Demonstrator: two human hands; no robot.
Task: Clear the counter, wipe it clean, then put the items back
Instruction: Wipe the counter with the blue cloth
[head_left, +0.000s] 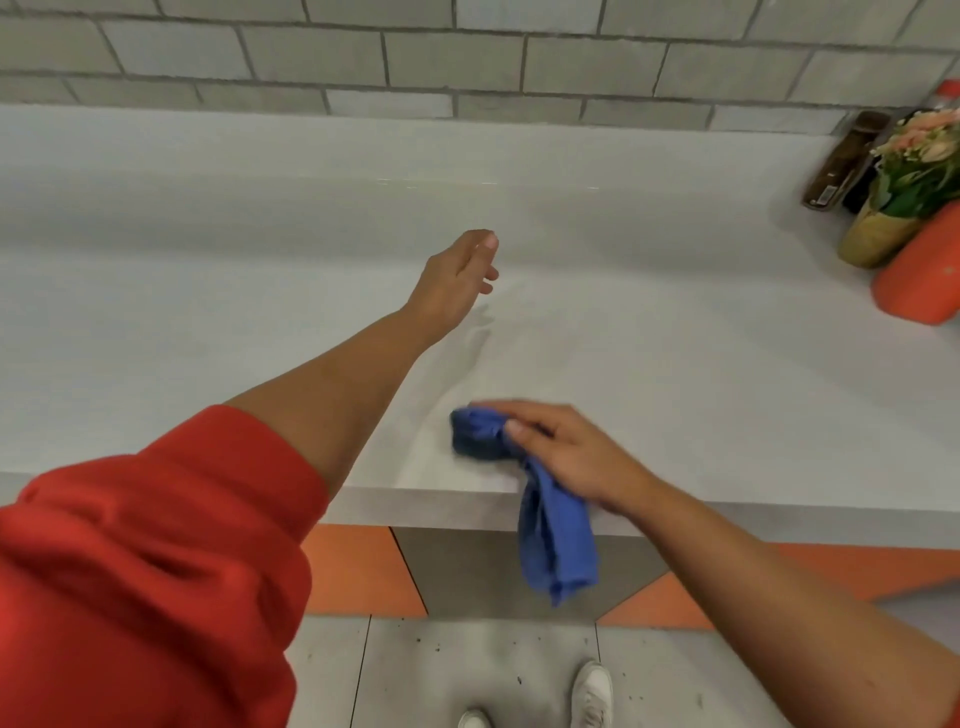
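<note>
Wipe step in hand, by my read. right hand (566, 457) lies flat on the blue cloth (480, 434), fingers laid out across it and pressing, not clenched. The cloth is bunched on the counter (208, 286) right at the front edge, with a tail hanging over the lip. left hand (457, 280) hovers further back over the counter, fingers loose and holding nothing; its shadow sits just under it. To do this well: gather the tail under the palm so the full pad contacts the surface, keep pressure even, run overlapping passes from the wall toward the edge, and lift the free hand out of the wipe path. The items are parked at the far right: a flower pot (883, 234), an orange object (924, 275) touching or just beside it, a brown tray (841, 161) behind, and a red-capped bottle (950, 93) at the frame edge. That corner probably needs wiping too before anything goes back. The surface is pale grey, matte, no visible spills. Behind it is a grey tiled wall (467, 57), below it an orange and grey cabinet front (363, 566). The floor (467, 665) is grey and speckled with debris. Image is a bit motion-blurred.
</note>
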